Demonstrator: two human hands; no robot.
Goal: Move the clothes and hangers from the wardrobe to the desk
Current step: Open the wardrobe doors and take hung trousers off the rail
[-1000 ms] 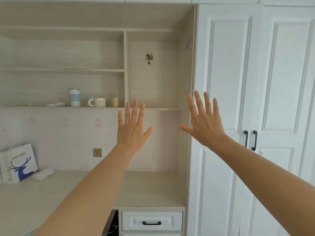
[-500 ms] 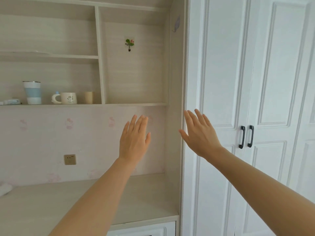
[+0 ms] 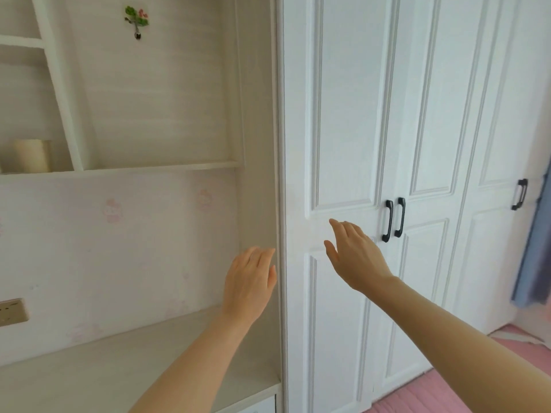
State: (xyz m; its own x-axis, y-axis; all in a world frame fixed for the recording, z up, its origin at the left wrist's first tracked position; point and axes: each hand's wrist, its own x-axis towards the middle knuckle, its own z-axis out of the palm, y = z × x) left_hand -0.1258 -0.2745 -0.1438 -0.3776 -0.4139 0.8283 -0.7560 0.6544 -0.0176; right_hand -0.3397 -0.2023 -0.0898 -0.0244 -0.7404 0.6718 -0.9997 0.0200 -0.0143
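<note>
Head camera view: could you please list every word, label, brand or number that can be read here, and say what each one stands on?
No readable text in this view.
Cup on the shelf: no print shows.
Wall socket: no marking legible.
Pink motifs on the back wall: faint pictures, no letters.
Wardrobe doors: plain white, no label.

Two grips: left grip (image 3: 249, 281), right grip (image 3: 354, 257). Three black handles (image 3: 387, 221) (image 3: 399, 217) (image 3: 519, 194) to their right; one cup (image 3: 31, 155), one socket (image 3: 12, 312) leftward; possibly one curtain (image 3: 533, 248).
</note>
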